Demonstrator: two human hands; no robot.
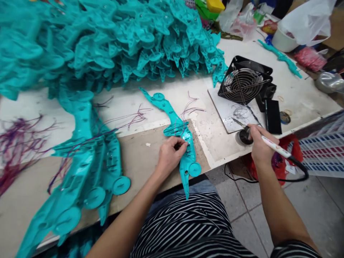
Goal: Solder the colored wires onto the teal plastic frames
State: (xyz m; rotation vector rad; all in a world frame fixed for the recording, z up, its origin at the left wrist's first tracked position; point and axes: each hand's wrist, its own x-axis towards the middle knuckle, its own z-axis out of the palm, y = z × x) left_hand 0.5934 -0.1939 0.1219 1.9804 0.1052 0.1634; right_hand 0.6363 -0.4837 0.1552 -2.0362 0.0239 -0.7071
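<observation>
My right hand (261,145) is closed around a white soldering iron (275,146). Its metal tip points left, over the board and just above a small dark round pot (244,137). With fingers pinched, my left hand (172,152) rests on a teal plastic part (191,152) at the table's front edge. What the fingertips pinch is too small to make out, though thin purple and red wires (192,109) run from that part up across the table. The part is long and narrow, with a round disc near each end.
A huge heap of similar teal parts (120,39) fills the back. More stacked teal parts (80,143) and a wire bundle (20,147) lie left. A black fan (243,80) stands on a white board (217,111), near a black box (273,116). The iron's cable (301,172) hangs right.
</observation>
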